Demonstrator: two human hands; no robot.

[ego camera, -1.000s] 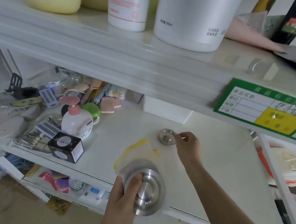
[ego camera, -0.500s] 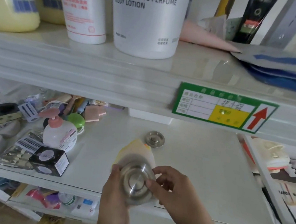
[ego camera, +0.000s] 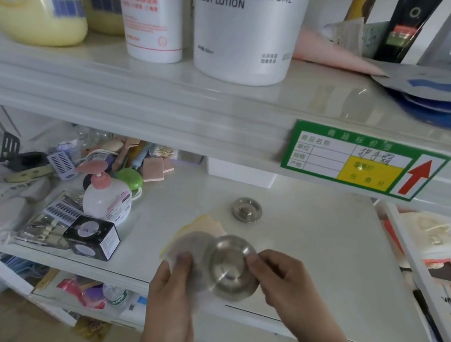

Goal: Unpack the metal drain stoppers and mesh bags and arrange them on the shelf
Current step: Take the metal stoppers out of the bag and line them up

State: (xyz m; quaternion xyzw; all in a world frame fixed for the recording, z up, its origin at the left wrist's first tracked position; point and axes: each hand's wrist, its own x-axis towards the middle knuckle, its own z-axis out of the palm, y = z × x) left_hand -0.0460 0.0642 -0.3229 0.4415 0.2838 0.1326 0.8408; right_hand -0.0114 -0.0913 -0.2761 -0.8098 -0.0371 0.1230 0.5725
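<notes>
Together, left hand (ego camera: 173,290) pinches the plastic bag (ego camera: 192,247) (translucent), right hand (ego camera: 277,278) grips the drain stopper (ego camera: 230,265).

Looking like a small shop selling toiletries and household goods. Showing white tiered retail shelving (ego camera: 321,251), with a green-and-yellow price tag (ego camera: 363,162) clipped to the upper shelf edge, bearing printed fields, handwriting and a red arrow pointing up. Displaying a big white body lotion tub (ego camera: 246,29), a pink-lettered bottle (ego camera: 153,17) and yellow bottles (ego camera: 39,1) in a row above; holding sponges (ego camera: 154,169), a pump bottle (ego camera: 107,200) and boxed cosmetics (ego camera: 91,238) crowded below, left.
</notes>
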